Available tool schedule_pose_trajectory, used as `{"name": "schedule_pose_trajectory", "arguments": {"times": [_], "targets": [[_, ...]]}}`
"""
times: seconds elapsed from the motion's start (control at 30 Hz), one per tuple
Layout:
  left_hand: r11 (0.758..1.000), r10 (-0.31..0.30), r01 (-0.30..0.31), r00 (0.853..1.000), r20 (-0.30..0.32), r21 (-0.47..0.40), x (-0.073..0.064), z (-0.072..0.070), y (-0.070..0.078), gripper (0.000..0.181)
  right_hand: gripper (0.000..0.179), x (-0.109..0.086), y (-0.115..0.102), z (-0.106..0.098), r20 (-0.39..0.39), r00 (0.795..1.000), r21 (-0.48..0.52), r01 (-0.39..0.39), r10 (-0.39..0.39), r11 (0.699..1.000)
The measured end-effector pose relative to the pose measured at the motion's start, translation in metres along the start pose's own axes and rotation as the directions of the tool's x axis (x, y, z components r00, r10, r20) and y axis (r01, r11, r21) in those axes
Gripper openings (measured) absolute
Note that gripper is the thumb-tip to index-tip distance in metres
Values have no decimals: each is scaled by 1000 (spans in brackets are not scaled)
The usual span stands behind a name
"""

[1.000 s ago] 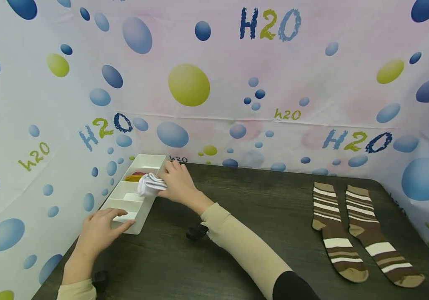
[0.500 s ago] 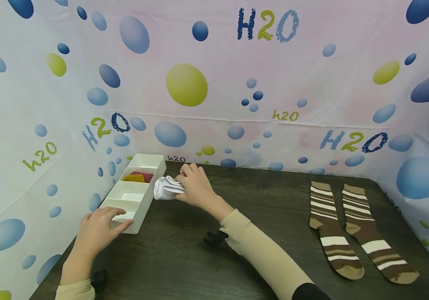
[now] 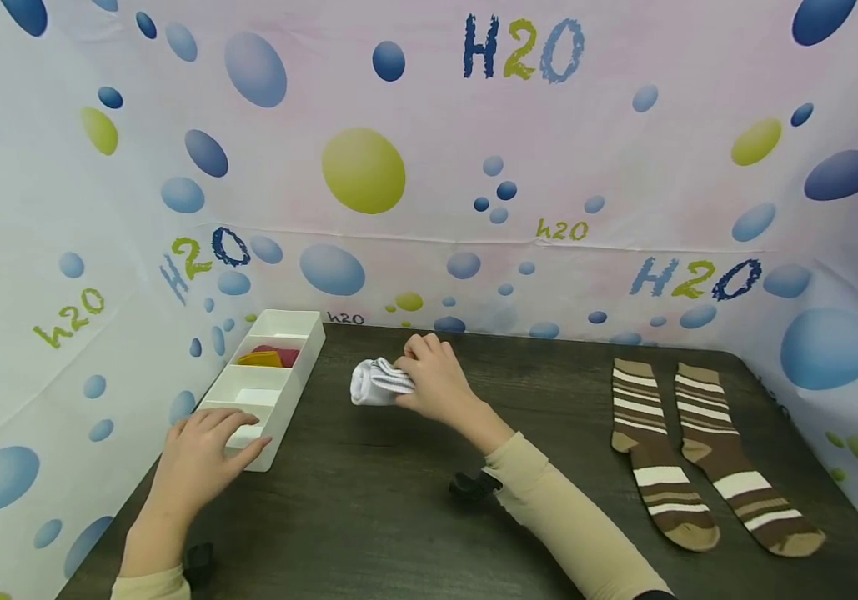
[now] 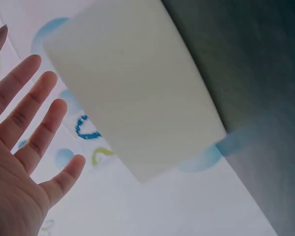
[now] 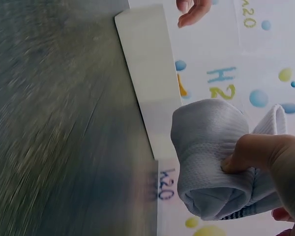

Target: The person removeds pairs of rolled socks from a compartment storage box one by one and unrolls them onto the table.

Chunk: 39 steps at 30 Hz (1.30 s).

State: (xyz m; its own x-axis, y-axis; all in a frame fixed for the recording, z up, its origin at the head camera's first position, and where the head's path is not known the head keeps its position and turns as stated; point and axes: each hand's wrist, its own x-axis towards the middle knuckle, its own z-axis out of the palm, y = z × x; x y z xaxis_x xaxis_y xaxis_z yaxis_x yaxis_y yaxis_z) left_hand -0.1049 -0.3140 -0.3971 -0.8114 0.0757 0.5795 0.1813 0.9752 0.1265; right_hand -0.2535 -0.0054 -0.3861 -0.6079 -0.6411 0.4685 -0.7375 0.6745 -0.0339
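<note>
My right hand (image 3: 439, 379) pinches a folded white sock bundle (image 3: 378, 382) with dark stripes, holding it above the table to the right of the white divided box (image 3: 289, 408). In the right wrist view the thumb presses into the rolled sock bundle (image 5: 214, 152). My left hand (image 3: 199, 458) is at the near end of the box, thumb and fingers apart, with nothing in its grasp. The left wrist view shows the left hand (image 4: 27, 142) with spread fingers beside the box's pale wall (image 4: 132, 88). Yellow cloth (image 3: 260, 358) and dark red cloth (image 3: 288, 357) lie in one compartment.
Two brown striped socks (image 3: 664, 467) lie flat side by side on the right of the dark table (image 3: 368, 517). A printed curtain (image 3: 429, 167) stands behind the table and along its left and right sides.
My right hand has carried the white sock bundle from over the box rightward, out above the table. The left hand has stayed at the box. The head view has shifted slightly.
</note>
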Motion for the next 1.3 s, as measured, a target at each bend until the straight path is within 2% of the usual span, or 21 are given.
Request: {"name": "schedule_pose_trajectory", "arguments": {"times": [0.13, 0.33, 0.4, 0.5, 0.63, 0.67, 0.73, 0.83, 1.07, 1.3], "targets": [[997, 76, -75, 996, -43, 5, 5, 0, 10, 32, 38, -13, 13, -5, 5, 1000, 6, -18, 18, 1000], [986, 163, -164, 985, -57, -20, 13, 1, 27, 55, 38, -30, 31, -15, 20, 999, 6, -42, 42, 999], [982, 187, -189, 981, -45, -25, 15, 2, 32, 42, 37, -36, 37, -17, 18, 999, -2, -49, 49, 999], [972, 235, -236, 972, -34, -27, 21, 4, 41, 42, 36, -44, 44, -20, 27, 998, -20, -60, 61, 998], [950, 308, -309, 951, -22, -36, 32, 7, 56, 59, 36, -55, 53, -23, 51, 996, -43, -76, 79, 996], [945, 325, -325, 946, -15, -41, 35, 8, 60, 57, 36, -58, 55, -24, 57, 995, -44, -80, 82, 996], [934, 354, -354, 935, -7, -56, 41, 9, 69, 43, 36, -63, 59, -26, 68, 994, -49, -85, 88, 995], [923, 381, -380, 925, 6, -63, 50, 13, 82, 28, 36, -71, 63, -29, 81, 992, -53, -90, 94, 995], [904, 424, -423, 906, 5, -62, 74, 24, 113, 23, 36, -88, 73, -29, 100, 987, -75, -117, 124, 990], [903, 421, -417, 907, 13, -106, 95, 38, 142, 19, 42, -100, 78, -23, 141, 974, -80, -166, 176, 983]]}}
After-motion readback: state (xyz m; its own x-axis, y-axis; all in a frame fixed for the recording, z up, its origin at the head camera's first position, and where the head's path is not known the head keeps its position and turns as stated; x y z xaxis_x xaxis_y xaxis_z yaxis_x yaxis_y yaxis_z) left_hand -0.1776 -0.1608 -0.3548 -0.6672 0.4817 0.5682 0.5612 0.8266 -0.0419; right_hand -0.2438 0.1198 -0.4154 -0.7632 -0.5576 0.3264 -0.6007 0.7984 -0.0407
